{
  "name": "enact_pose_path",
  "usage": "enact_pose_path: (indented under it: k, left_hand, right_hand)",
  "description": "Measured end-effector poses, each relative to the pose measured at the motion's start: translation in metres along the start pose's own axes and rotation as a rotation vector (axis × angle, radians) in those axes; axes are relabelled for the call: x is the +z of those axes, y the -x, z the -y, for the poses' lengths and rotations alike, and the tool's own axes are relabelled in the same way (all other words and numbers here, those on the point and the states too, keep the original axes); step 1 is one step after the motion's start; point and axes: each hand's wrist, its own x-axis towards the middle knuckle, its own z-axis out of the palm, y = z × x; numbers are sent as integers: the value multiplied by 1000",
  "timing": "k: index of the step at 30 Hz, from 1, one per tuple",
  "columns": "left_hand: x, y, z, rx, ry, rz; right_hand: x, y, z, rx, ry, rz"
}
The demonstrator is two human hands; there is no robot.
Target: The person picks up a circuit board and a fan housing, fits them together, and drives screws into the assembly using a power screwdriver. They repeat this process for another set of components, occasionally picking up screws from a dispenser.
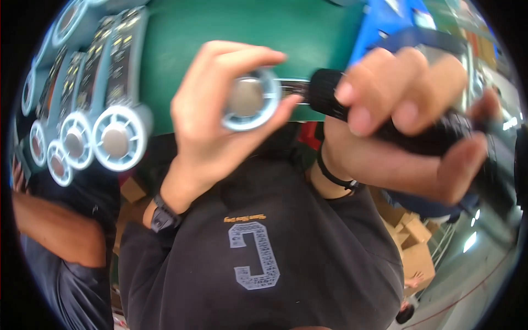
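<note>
My left hand (201,113) is wrapped round a light-blue plastic housing (271,104). The housing has a round ring-shaped end with a grey disc in the middle. Beside the ring, a narrow dark strip with pale edges shows past my fingertips. My right hand (393,96), partly blurred, grips a black electric screwdriver (325,91) with a ribbed collar. Its collar end points left at the housing, close to my left fingertips. The screwdriver's tip cannot be made out, so I cannot tell whether it touches the housing.
Several similar light-blue housings (120,138) with circuit boards lie in a row at the left on the green work mat (231,25). A blue bin (379,27) is at the back right. Another person's arm (60,228) is at the left; cardboard boxes (416,261) stand at the lower right.
</note>
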Motion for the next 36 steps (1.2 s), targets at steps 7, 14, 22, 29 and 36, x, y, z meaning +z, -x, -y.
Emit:
enact_pose_path:
  k: [7, 14, 22, 29, 36]
  left_hand:
    - [8, 5, -9, -13, -97, -27]
    - [12, 4, -7, -10, -130, -21]
    - [6, 5, -7, -11, -126, -25]
    - [-4, 6, 6, 94, -79, 39]
    - [-7, 0, -9, 50, -103, 81]
  right_hand:
    - [-56, 24, 48, -178, 349, -628]
    - [-115, 6, 44, -146, 669, -536]
    - [-90, -1, 38, 138, 487, -445]
    - [21, 19, 51, 52, 138, -320]
    - [71, 22, 6, 101, 37, -277]
